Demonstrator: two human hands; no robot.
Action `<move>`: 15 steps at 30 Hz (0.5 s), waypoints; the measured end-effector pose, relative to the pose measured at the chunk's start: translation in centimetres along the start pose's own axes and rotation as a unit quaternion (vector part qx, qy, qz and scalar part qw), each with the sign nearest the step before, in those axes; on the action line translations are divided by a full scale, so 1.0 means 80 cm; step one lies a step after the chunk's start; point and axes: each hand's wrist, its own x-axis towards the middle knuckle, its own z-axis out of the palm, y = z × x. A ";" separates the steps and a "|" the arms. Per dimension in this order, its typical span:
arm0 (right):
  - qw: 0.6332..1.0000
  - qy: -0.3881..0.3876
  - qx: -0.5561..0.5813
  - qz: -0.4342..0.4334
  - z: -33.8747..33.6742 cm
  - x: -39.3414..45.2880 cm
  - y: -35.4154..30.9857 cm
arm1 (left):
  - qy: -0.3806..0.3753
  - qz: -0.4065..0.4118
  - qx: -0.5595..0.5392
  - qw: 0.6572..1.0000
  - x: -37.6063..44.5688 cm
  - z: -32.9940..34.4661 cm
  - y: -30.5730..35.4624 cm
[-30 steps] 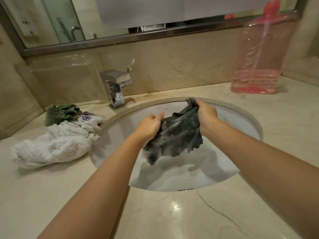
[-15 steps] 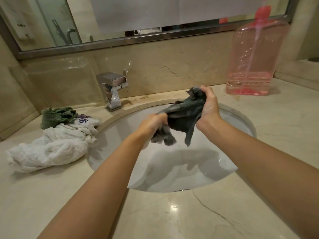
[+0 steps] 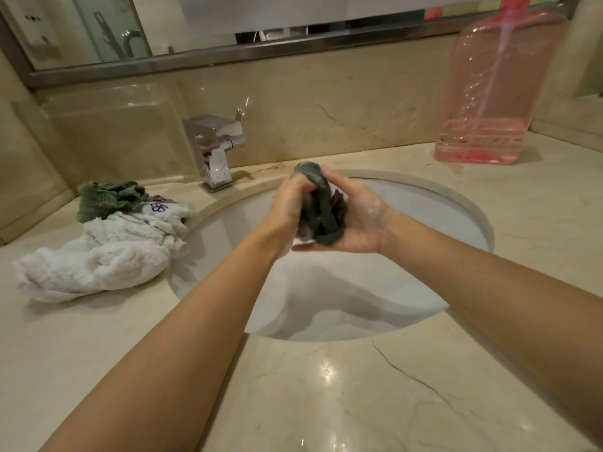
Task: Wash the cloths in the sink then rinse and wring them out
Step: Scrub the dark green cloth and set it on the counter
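Over the white oval undermount sink (image 3: 463,220), we bunch a dark grey-green terry cloth (image 3: 321,212) between both hands. Our left hand (image 3: 290,205) curls its fingers around the cloth's upper part, while our right hand (image 3: 357,220), palm up and flecked with soapsuds, cradles and grips the wad from below. On the beige marble counter (image 3: 326,396) to the left lie a crumpled white towel (image 3: 94,262), a small white cloth with purple embroidery (image 3: 163,210) and a green cloth (image 3: 107,199). A chrome square faucet (image 3: 217,151) stands behind them; a pink translucent pump bottle (image 3: 496,89) stands at right.
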 end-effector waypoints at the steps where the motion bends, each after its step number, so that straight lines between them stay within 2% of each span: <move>1: 0.999 0.032 -0.005 -0.030 0.003 -0.002 -0.002 | 0.019 0.023 0.084 0.996 0.008 0.000 -0.005; 3: 0.992 0.091 -0.007 -0.083 -0.002 -0.002 -0.006 | 0.061 0.079 0.223 0.970 0.020 -0.007 -0.017; 4: 0.987 0.117 0.005 -0.106 -0.007 0.000 -0.009 | 0.074 0.103 0.252 0.959 0.022 -0.011 -0.020; 7: 0.971 0.180 0.025 -0.152 -0.021 0.001 -0.019 | 0.041 0.156 0.204 0.966 0.026 -0.027 -0.025; 9: 0.967 0.199 0.024 -0.158 -0.031 0.004 -0.022 | -0.005 0.218 0.245 0.945 0.023 -0.031 -0.027; 11: 0.976 0.166 -0.008 -0.142 -0.035 0.002 -0.021 | -0.032 0.287 0.379 0.879 0.023 -0.028 -0.030; 13: 0.988 0.085 -0.077 -0.107 -0.032 -0.002 -0.017 | -0.061 0.330 0.470 0.816 0.025 -0.020 -0.032; 15: 0.987 0.009 -0.148 -0.063 -0.028 -0.004 -0.015 | -0.102 0.345 0.507 0.783 0.027 -0.015 -0.034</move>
